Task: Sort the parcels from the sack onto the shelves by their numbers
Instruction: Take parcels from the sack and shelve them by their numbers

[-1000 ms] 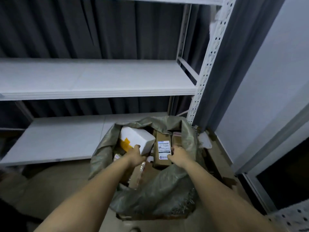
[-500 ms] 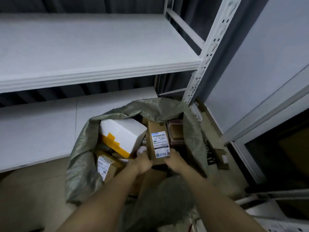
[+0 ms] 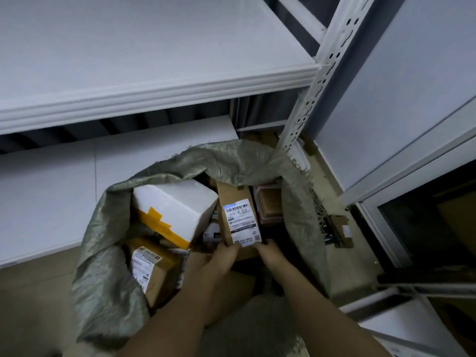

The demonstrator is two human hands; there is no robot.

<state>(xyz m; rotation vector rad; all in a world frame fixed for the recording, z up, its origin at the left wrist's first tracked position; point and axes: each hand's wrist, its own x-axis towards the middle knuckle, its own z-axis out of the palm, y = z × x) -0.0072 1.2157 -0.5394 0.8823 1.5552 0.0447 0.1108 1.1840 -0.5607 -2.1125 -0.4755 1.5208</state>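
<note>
A grey-green woven sack (image 3: 108,253) stands open on the floor, full of parcels. Both hands reach into it and grip the near end of a narrow brown cardboard parcel (image 3: 233,199) with a white barcode label: my left hand (image 3: 222,258) on its left corner, my right hand (image 3: 270,255) on its right corner. Left of it lies a white foam box (image 3: 177,204) with yellow tape. A second brown labelled box (image 3: 154,269) sits lower left in the sack. A dark reddish parcel (image 3: 269,207) lies to the right.
White shelf boards run behind the sack: a low shelf (image 3: 51,191) and a higher one (image 3: 154,81). A perforated white upright (image 3: 309,91) stands at the right. A small cardboard piece (image 3: 340,228) lies on the floor by a dark window frame (image 3: 412,228).
My head has moved closer and tilted down over the sack. My left hand left the white foam box and joined my right hand on the narrow labelled parcel.
</note>
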